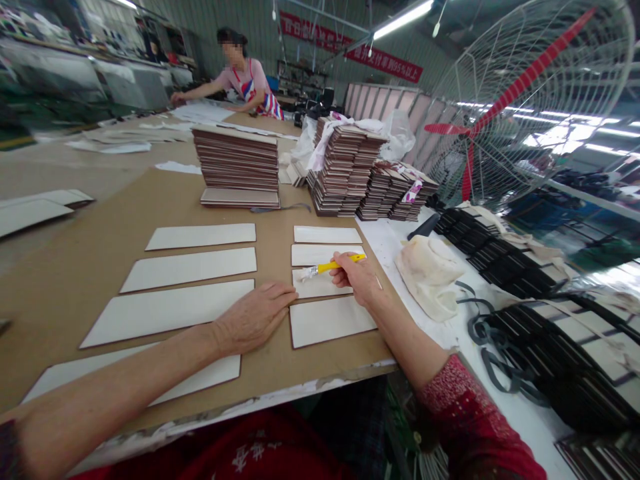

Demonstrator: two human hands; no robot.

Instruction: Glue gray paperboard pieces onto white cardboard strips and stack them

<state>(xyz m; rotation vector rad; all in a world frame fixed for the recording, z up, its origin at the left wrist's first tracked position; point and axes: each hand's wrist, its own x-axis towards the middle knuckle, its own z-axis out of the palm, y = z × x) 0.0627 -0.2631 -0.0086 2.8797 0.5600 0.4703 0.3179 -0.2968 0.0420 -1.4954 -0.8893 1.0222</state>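
My right hand (356,277) is closed around the yellow handle of a paintbrush (327,267). Its pale bristles touch the left part of a white rectangular panel (320,285), third from the back in the right column. My left hand (257,313) lies flat with its fingers stretched out, the fingertips at that panel's left edge. Under the left forearm is a long white panel (210,375), partly covered. Farther up the left column lie longer white panels, among them one (175,310) with a dark edge. Nearest me on the right is another white panel (325,322).
Behind the panels stands a stack of brown-edged boards (237,160), with taller bundles (345,167) to its right. A cream cloth (430,273) and black bundles (550,353) lie on the right. A large fan (520,100) stands beyond. Across the table a person (250,83) leans over sheets.
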